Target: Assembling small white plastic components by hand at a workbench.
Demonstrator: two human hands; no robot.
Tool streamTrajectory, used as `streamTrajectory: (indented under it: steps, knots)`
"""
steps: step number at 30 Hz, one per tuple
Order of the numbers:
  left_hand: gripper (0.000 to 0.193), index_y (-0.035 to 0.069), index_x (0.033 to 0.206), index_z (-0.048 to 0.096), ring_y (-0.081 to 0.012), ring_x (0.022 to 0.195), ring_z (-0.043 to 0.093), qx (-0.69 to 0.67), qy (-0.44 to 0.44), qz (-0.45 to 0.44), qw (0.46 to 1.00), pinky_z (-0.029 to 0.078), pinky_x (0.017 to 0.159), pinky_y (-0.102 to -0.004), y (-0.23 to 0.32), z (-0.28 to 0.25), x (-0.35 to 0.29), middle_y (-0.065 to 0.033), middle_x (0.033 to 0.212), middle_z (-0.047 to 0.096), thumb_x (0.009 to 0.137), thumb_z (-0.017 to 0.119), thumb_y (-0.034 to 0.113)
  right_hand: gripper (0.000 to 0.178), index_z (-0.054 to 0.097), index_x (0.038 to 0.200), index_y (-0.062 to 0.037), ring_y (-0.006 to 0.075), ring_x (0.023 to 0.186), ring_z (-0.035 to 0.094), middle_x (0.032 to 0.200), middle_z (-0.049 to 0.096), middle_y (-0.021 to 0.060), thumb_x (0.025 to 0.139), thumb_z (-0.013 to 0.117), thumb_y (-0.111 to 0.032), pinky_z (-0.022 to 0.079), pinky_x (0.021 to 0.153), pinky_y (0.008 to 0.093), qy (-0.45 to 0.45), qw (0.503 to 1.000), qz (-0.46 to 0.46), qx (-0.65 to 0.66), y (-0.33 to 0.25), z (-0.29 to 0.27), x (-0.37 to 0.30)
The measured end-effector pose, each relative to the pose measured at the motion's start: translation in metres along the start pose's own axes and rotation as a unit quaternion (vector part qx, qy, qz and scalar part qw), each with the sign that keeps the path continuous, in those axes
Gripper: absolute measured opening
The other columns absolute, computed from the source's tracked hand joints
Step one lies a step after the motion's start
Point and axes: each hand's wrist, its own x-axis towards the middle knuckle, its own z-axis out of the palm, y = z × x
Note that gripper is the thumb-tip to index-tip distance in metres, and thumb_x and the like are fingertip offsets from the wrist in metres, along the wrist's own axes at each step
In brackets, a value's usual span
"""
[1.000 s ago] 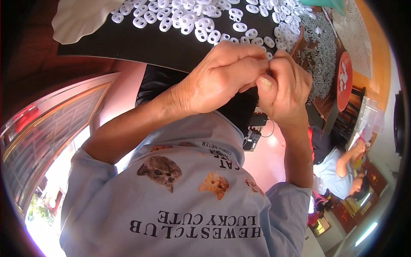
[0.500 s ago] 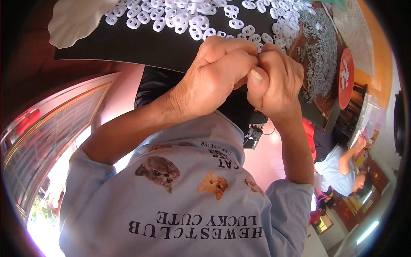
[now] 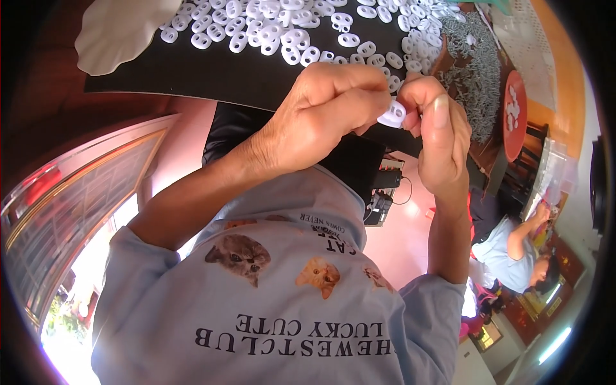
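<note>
Hands have parted since the earlier frame, baring a white two-holed piece (image 3: 391,117) between them. Left hand (image 3: 324,115) fingers pinch it; right hand (image 3: 443,138) fingers curl just beside, their grip unclear. Whether this piece is finished cannot be told. Beyond the fingertips lie many loose white pieces (image 3: 268,31); rightward, small grey parts (image 3: 478,83), then a red dish (image 3: 515,146) holding a few white bits.

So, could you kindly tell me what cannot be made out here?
- Head view: one end of the white, oval, two-holed, plastic-looking piece, hidden by the left hand.
- Head view: anything inside the curled right hand, hidden by the hand itself.
- Head view: the rest of the turquoise object, cut off by the top edge.
- Head view: single parts' shapes in the grey heap, too small.
</note>
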Motion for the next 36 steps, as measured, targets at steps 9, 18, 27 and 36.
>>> streamTrajectory:
  steps: [9,18,27,36]
  knots:
    - [0.023,-0.005,0.095,0.062,-0.011,0.068,0.054,0.01,-0.01,-0.002,1.0,0.043,0.064,-0.0234,-0.004,-0.003,0.001,-0.005,0.08,0.059,0.087,0.052,0.014,0.02,0.052,0.086,0.0014,0.0153,0.057,0.042,0.067,0.046,0.0067,0.097,0.048,-0.015,0.036,0.055,0.0281,0.01,0.999,0.046,0.014,-0.006,0.007,-0.006]
    - [0.023,0.001,0.076,0.058,-0.0055,0.051,0.038,-0.044,0.038,-0.084,0.995,0.028,0.046,-0.0221,0.001,0.005,0.004,0.0,0.059,0.049,0.087,0.051,0.019,0.023,0.052,0.084,-0.0059,0.0244,0.053,0.054,0.071,0.052,0.0064,0.077,0.071,-0.017,0.042,0.045,0.0336,0.098,0.945,-0.186,-0.25,0.013,0.014,-0.001]
    - [0.018,0.001,0.078,0.055,-0.0061,0.057,0.041,-0.01,-0.009,-0.088,0.996,0.032,0.053,-0.0217,0.003,0.003,0.003,0.0001,0.062,0.047,0.089,0.048,0.014,0.017,0.053,0.086,-0.0042,0.0274,0.058,0.055,0.072,0.052,0.0099,0.082,0.068,-0.013,0.043,0.051,0.0356,0.049,0.987,-0.076,-0.13,-0.001,0.008,-0.01]
    - [0.033,0.003,0.074,0.049,-0.004,0.06,0.033,-0.007,-0.082,0.003,0.997,0.03,0.052,-0.0224,0.001,0.0,0.002,0.0054,0.064,0.039,0.098,0.053,0.026,0.018,0.062,0.093,0.0027,0.0069,0.07,0.052,0.074,0.059,0.0046,0.092,0.057,-0.015,0.043,0.064,0.0248,0.351,0.889,0.152,-0.252,0.045,-0.147,-0.055]
